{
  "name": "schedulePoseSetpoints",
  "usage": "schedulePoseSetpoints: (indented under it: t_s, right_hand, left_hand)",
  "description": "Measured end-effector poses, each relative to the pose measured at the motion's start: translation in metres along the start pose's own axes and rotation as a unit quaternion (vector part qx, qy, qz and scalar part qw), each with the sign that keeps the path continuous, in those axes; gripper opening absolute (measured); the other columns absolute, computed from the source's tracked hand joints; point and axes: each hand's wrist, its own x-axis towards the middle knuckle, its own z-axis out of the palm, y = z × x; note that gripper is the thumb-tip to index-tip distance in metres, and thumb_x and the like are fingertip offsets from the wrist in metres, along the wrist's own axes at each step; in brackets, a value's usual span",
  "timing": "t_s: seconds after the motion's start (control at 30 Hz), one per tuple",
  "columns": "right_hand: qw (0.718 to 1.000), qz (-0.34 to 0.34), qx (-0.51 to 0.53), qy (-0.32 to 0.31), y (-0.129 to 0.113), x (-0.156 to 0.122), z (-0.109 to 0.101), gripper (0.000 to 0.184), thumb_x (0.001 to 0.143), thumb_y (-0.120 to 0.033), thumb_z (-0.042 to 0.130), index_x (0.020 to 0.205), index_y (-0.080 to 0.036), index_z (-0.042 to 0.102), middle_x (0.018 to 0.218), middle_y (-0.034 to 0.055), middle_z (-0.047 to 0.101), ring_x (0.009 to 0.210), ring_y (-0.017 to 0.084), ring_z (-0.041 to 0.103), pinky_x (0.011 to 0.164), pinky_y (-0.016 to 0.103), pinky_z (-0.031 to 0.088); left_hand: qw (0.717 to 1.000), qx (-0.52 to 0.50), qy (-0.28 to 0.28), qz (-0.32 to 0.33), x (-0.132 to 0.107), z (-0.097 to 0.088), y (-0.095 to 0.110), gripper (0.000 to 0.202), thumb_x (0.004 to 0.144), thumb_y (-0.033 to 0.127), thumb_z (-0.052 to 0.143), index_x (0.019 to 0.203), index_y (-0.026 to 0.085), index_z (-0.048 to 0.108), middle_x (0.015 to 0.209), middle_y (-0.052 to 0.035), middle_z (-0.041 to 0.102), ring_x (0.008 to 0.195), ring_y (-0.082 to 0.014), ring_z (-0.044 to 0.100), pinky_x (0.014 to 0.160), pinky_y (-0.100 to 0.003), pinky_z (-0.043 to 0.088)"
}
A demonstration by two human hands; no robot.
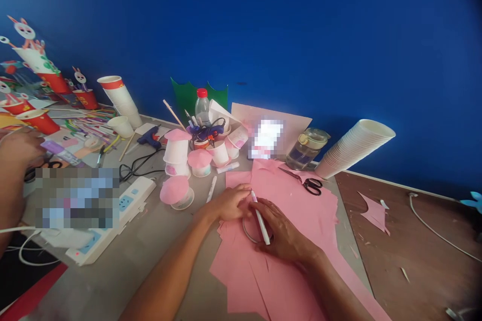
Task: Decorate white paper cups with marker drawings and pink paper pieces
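Observation:
My right hand [281,230] grips a white pen [260,219], its tip pointing away from me near a round ring-shaped object [249,230] lying on pink paper sheets [286,271]. My left hand [230,204] rests on the pink paper just left of the ring, its curled fingers pressed against the ring's edge. The ring is partly hidden under both hands. Both forearms reach in from the bottom of the head view.
Black scissors [311,185] lie on the pink paper behind my hands. Paper cups with pink tops [176,158], a glue gun [149,137], a water bottle [202,107], a glass jar [307,148], a cup stack [354,147] and a power strip [113,220] surround it. Another person's hand [17,153] works at left.

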Motion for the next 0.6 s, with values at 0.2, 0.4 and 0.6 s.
schedulePoseSetpoints:
  t_s: [0.2,0.4,0.6]
  right_hand:
    - [0.999,0.028,-0.007,-0.019,0.001,-0.001,0.0,0.089,0.058,-0.02,0.074,0.138,-0.02,0.034,0.139,0.0149,0.044,0.132,0.034,0.034,0.106,0.054,0.032]
    - [0.999,0.032,-0.012,-0.025,-0.001,0.0,0.0,0.089,0.058,-0.018,0.074,0.138,-0.019,0.034,0.14,0.0156,0.043,0.133,0.034,0.032,0.107,0.053,0.032]
    - [0.999,0.027,-0.011,-0.011,-0.002,0.0,0.001,0.09,0.057,-0.016,0.073,0.138,-0.021,0.034,0.139,0.014,0.044,0.132,0.033,0.034,0.106,0.052,0.033]
  left_hand:
    - [0.995,-0.081,0.037,-0.04,0.0,0.0,-0.017,0.042,0.086,0.019,0.046,0.127,0.024,0.052,0.137,-0.0035,0.052,0.125,-0.0211,0.049,0.1,-0.034,0.044]
    - [0.995,-0.069,0.051,-0.051,0.001,0.005,-0.016,0.041,0.085,0.016,0.045,0.124,0.024,0.054,0.133,-0.0032,0.056,0.122,-0.0212,0.051,0.101,-0.035,0.043]
    - [0.995,-0.065,0.053,-0.047,0.001,0.003,-0.01,0.038,0.084,0.015,0.044,0.12,0.023,0.056,0.129,-0.003,0.059,0.118,-0.0212,0.054,0.099,-0.035,0.043]
